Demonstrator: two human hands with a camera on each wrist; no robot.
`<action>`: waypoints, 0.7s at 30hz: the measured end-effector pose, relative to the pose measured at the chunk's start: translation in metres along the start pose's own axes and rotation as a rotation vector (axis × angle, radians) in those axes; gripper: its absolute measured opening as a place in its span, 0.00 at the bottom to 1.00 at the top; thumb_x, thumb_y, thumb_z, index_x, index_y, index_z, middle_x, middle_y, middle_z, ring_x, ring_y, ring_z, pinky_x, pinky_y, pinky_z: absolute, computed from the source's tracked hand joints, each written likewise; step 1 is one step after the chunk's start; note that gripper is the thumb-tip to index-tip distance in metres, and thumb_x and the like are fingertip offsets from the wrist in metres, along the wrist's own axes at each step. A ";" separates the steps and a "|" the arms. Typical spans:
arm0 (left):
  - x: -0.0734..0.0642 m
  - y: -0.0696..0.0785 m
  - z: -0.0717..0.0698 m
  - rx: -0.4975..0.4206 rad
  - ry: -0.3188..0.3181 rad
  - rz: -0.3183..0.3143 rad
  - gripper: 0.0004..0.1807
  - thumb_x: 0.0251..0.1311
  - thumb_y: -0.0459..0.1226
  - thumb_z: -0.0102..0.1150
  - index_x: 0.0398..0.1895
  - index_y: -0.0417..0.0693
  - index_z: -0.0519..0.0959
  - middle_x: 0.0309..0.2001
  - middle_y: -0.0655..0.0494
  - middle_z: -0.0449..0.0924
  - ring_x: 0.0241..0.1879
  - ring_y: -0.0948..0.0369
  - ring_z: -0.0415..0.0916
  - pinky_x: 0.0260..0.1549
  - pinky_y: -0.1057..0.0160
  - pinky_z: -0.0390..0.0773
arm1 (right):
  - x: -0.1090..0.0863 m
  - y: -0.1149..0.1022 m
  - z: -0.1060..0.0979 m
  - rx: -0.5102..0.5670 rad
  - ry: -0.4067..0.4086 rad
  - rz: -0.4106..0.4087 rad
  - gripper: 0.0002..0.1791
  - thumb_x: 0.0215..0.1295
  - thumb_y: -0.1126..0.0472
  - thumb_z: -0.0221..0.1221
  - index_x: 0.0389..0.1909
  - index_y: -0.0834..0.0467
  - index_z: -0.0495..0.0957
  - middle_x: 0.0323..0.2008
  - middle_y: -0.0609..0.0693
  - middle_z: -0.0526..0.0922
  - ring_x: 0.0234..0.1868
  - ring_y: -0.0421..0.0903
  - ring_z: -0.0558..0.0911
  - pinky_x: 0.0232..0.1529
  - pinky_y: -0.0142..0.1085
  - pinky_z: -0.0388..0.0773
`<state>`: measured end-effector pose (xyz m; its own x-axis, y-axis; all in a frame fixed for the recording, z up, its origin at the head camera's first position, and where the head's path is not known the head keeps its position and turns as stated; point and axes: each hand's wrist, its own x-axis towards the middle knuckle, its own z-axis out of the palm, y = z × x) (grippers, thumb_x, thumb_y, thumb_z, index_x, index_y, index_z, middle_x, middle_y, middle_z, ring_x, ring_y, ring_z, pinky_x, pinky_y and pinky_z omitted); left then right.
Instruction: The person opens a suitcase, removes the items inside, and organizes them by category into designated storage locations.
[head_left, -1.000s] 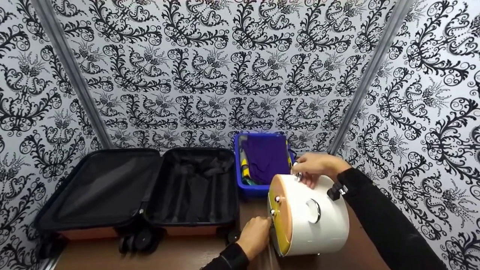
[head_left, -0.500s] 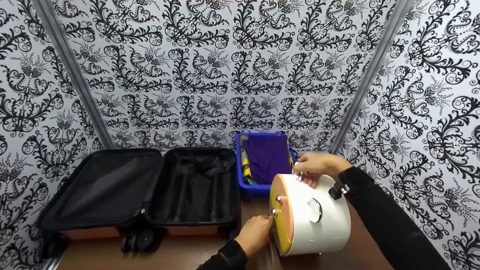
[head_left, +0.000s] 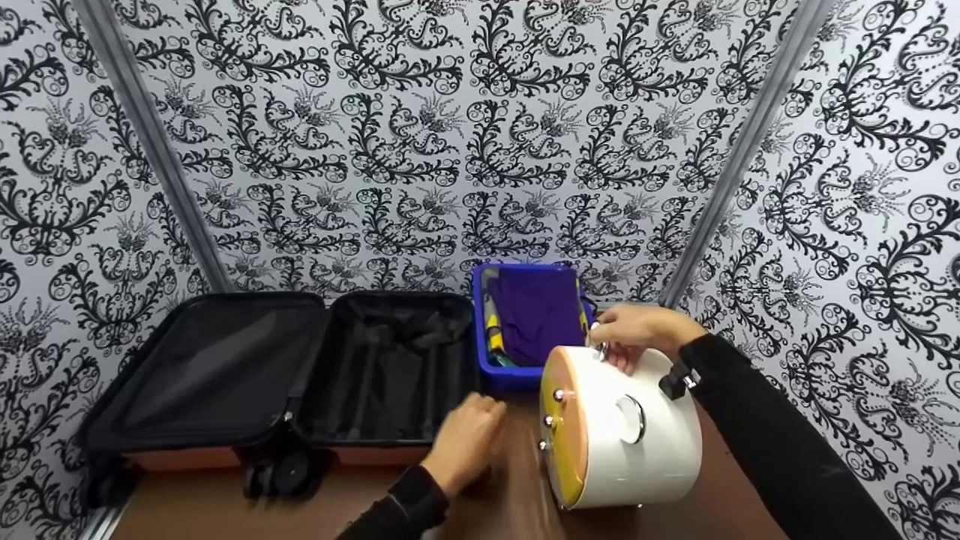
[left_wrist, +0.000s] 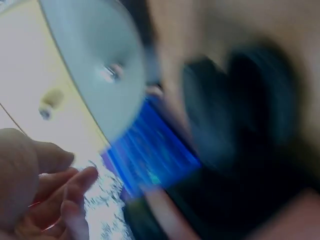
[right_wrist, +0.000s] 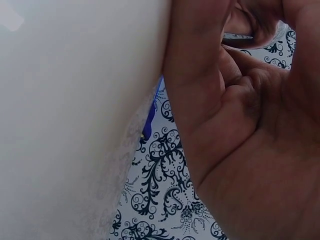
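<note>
A white drum-shaped container (head_left: 652, 465) stands on its side at the right, its round face (head_left: 566, 442) striped orange, yellow and greyish, with chrome knobs (head_left: 559, 394). My right hand (head_left: 637, 330) grips a metal fitting on its upper side; in the right wrist view the palm (right_wrist: 240, 130) lies close beside the white wall (right_wrist: 75, 120). Left of the container, apart from it, is my left hand (head_left: 466, 439), blurred near the suitcase corner. In the left wrist view the left hand's fingers (left_wrist: 70, 195) are loosely bent and hold nothing; the knobbed face (left_wrist: 110, 55) is beyond them.
An open black-lined suitcase (head_left: 217, 375) lies at the left, its wheels (head_left: 289, 472) toward me. Behind the container stands a blue basket (head_left: 517, 373) holding a folded purple cloth (head_left: 536, 315) and yellow-edged items. Patterned panels (head_left: 480, 150) rise behind and at both sides.
My left hand has come away from the container's face and moved left toward the suitcase, uncovering a lower knob. The right hand keeps its grip, and the container stays in place.
</note>
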<state>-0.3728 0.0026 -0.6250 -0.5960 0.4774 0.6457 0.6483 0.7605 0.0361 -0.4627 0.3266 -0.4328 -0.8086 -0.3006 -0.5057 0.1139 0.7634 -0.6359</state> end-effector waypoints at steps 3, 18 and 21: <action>-0.010 -0.025 -0.005 0.048 0.079 -0.054 0.09 0.62 0.42 0.77 0.31 0.51 0.85 0.30 0.55 0.85 0.34 0.53 0.80 0.33 0.54 0.81 | -0.001 0.000 -0.001 -0.004 0.004 -0.004 0.24 0.76 0.51 0.64 0.59 0.66 0.80 0.30 0.52 0.87 0.24 0.42 0.84 0.30 0.36 0.88; -0.051 -0.095 -0.014 -0.304 -0.455 -0.304 0.37 0.77 0.73 0.49 0.13 0.64 0.64 0.15 0.69 0.62 0.16 0.67 0.68 0.23 0.62 0.71 | -0.003 -0.001 0.002 -0.015 0.017 -0.005 0.22 0.75 0.46 0.67 0.53 0.61 0.83 0.30 0.51 0.87 0.24 0.42 0.84 0.30 0.35 0.87; -0.051 -0.098 -0.015 -0.313 -0.497 -0.227 0.36 0.69 0.75 0.58 0.16 0.62 0.66 0.17 0.68 0.62 0.17 0.66 0.68 0.23 0.62 0.70 | -0.005 -0.004 0.002 -0.026 0.027 0.004 0.24 0.75 0.44 0.67 0.55 0.61 0.82 0.31 0.52 0.88 0.25 0.42 0.85 0.30 0.35 0.88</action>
<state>-0.3991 -0.1033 -0.6500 -0.8351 0.5242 0.1669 0.5433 0.7377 0.4008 -0.4576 0.3241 -0.4292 -0.8235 -0.2819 -0.4924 0.1029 0.7792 -0.6182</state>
